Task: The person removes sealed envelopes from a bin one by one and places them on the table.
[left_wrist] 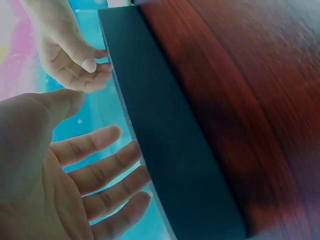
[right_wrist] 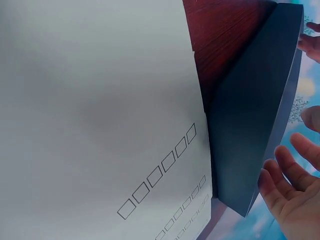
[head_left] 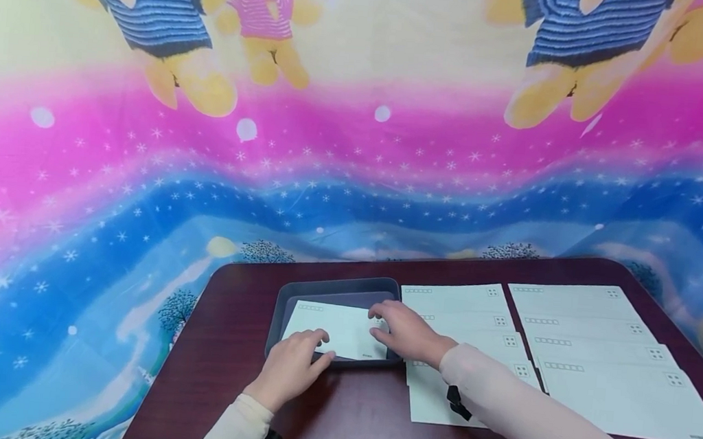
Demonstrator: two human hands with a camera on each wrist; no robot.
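Note:
A white envelope (head_left: 336,332), printed with a row of small boxes, lies in a shallow dark grey tray (head_left: 279,310). At the tray's front left, my left hand (head_left: 291,368) hovers over the rim with fingers loosely bent and nothing held. My right hand (head_left: 407,331) is over the tray's right side, fingers relaxed above the envelope's right end. Both wrist views show the tray's outer wall (left_wrist: 160,125) with the fingers spread beside its rim. Whether any fingertip touches the envelope is hidden.
Right of the tray, overlapping white envelopes lie in two columns, a nearer column (head_left: 430,405) partly under my right sleeve and a farther column (head_left: 622,406). The dark red table (head_left: 347,426) has rounded back corners. A patterned cloth (head_left: 357,151) hangs behind it.

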